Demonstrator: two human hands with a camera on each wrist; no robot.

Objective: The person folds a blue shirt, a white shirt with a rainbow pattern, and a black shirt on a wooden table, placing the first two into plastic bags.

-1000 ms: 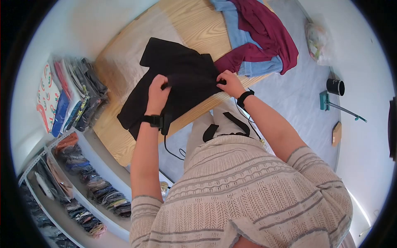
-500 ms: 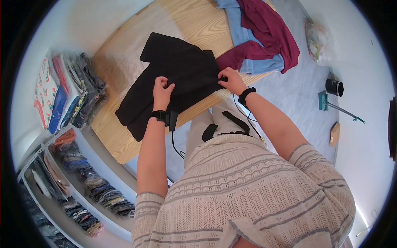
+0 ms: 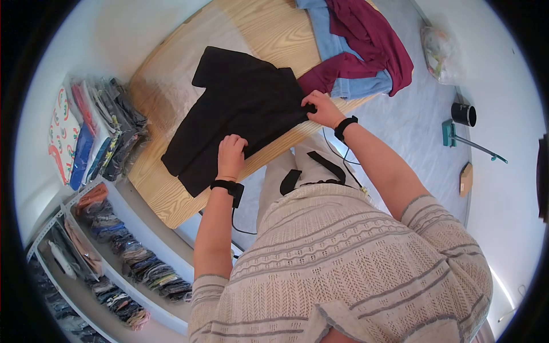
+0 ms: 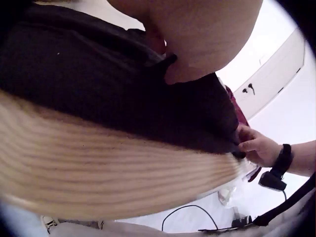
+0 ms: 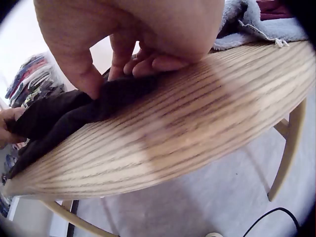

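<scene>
A black garment [image 3: 243, 103] is spread on the wooden table [image 3: 280, 37], its lower edge running along the table's near side. My left hand [image 3: 231, 159] is on that near edge, toward the garment's left part. In the left wrist view, the thumb and fingers of that hand [image 4: 197, 39] pinch a small fold of the black cloth. At the garment's right corner, my right hand [image 3: 325, 111] pinches the fabric between thumb and fingers. The right wrist view shows the cloth bunched under this hand [image 5: 133, 34], with the other fingers curled beside it.
A maroon garment [image 3: 372, 34] and a light blue one [image 3: 366, 86] lie at the table's right end. Bagged clothes [image 3: 97, 128] stand at the left, above shelves [image 3: 143, 214] of folded clothes. On the floor at right are a black bin [image 3: 464, 114] and a green dustpan [image 3: 450, 134].
My left hand has come down from the middle of the black garment to its near edge and now pinches cloth there. The right hand stays at the right corner.
</scene>
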